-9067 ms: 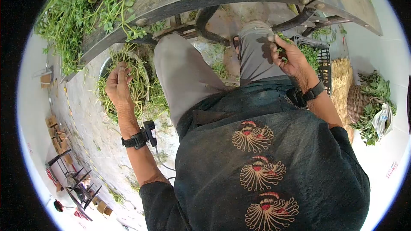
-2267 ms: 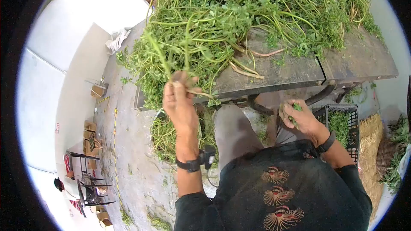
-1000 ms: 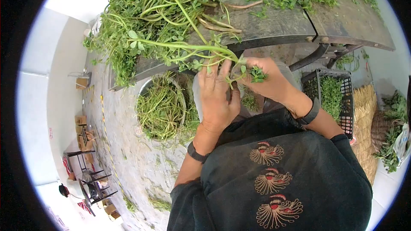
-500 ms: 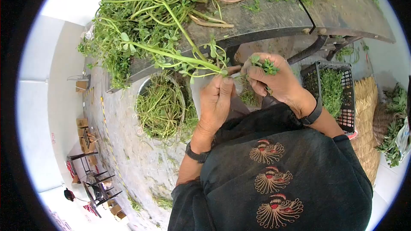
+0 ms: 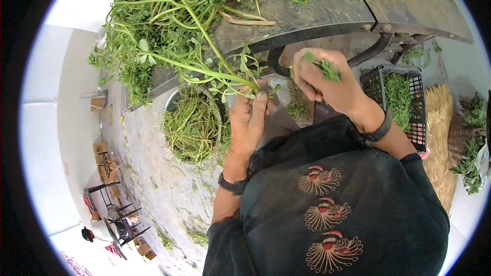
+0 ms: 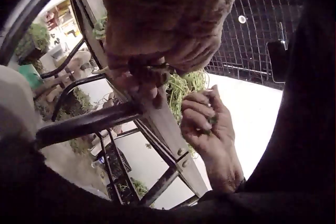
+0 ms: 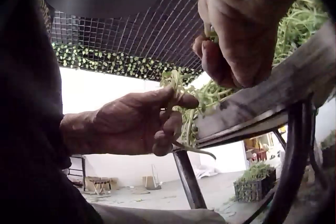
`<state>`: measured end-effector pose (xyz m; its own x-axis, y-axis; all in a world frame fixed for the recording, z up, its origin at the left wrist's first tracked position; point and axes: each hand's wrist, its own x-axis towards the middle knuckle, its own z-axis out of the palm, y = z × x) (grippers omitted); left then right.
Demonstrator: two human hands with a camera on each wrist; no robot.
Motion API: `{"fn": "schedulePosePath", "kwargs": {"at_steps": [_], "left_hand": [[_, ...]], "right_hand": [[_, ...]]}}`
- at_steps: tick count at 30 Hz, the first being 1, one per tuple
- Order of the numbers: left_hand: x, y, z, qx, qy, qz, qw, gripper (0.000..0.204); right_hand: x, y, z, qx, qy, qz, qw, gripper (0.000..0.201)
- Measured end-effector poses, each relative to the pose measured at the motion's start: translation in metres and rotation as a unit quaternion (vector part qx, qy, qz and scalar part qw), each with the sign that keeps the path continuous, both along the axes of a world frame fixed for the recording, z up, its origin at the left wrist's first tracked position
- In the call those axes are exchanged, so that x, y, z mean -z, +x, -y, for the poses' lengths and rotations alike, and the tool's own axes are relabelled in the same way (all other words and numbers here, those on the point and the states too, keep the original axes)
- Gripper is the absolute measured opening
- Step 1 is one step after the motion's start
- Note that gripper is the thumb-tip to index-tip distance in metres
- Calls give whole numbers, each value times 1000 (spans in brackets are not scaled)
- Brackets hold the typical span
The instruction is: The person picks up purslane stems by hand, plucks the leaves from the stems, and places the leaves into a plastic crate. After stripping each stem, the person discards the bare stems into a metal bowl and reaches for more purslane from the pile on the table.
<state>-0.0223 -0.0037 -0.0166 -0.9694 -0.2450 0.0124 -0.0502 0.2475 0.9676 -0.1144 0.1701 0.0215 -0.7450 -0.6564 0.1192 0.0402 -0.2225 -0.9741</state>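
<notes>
My left hand pinches the base of a forked, leafy green stem between thumb and fingers. The stem's branches reach up and left, overlapping the heap of greens on the table. To the right, my right hand curls round a small bunch of leafy sprigs, apart from the left hand. In the right wrist view the stem's thin tail sticks out below the left fingers. The left wrist view shows the right hand with fingers folded in; the sprigs are mostly hidden there.
A dark table with a metal-edged front lies ahead, with loose pale stalks on it. Below left stands a round basin of stems. A black crate of greens stands at right, beside a straw mat.
The left hand has gone from above the basin to the heap and come back with the forked stem. Both hands met at its base; the right has since drawn away with its sprigs.
</notes>
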Motion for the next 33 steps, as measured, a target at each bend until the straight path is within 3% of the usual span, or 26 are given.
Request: {"fn": "schedulePosePath", "kwargs": {"at_steps": [2,7,10,11,12,13,15,16,18,19,20,23,25,27,29,31,33], "left_hand": [[3,4,0,-1,-1,-35,999,26],[2,5,3,15,-82,-28,996,24],[1,6,5,19,-141,-18,990,22],[6,6,9,43,-205,-20,978,25],[9,6,11,68,-267,-21,961,27],[12,3,11,67,-269,-21,961,27],[15,-5,6,45,-301,-168,938,25],[14,-5,3,45,-302,-168,937,25],[9,-3,-3,1,-325,-60,944,33],[15,-3,0,22,-376,-118,919,27],[16,2,0,22,-375,-112,920,27],[21,4,3,83,-480,-106,867,18],[21,2,-2,68,-480,-95,869,17],[20,0,-4,52,-481,-81,871,16],[19,2,-5,24,-407,-90,909,15],[11,-4,-5,27,-353,-62,933,14],[6,-4,-3,30,-295,-28,955,16]], "right_hand": [[21,-9,9,-13,-35,86,996,30],[7,-10,17,-18,53,91,994,31],[9,-11,22,-29,79,34,996,24],[12,-9,26,8,52,-137,989,18],[11,-6,30,46,23,-302,952,17],[8,0,31,46,22,-302,952,17],[-5,17,28,-45,20,-407,912,34],[-8,22,27,-45,19,-408,912,34],[-11,29,25,-64,175,-390,902,51],[-3,28,28,-57,225,-396,889,59],[1,32,29,-61,225,-391,891,59],[16,27,34,-8,296,-369,881,59],[28,19,38,82,266,-419,864,47],[34,14,39,96,222,-404,883,41],[34,14,35,106,178,-385,899,36],[20,10,27,64,135,-288,946,26],[15,8,18,78,139,-305,939,24]]}}
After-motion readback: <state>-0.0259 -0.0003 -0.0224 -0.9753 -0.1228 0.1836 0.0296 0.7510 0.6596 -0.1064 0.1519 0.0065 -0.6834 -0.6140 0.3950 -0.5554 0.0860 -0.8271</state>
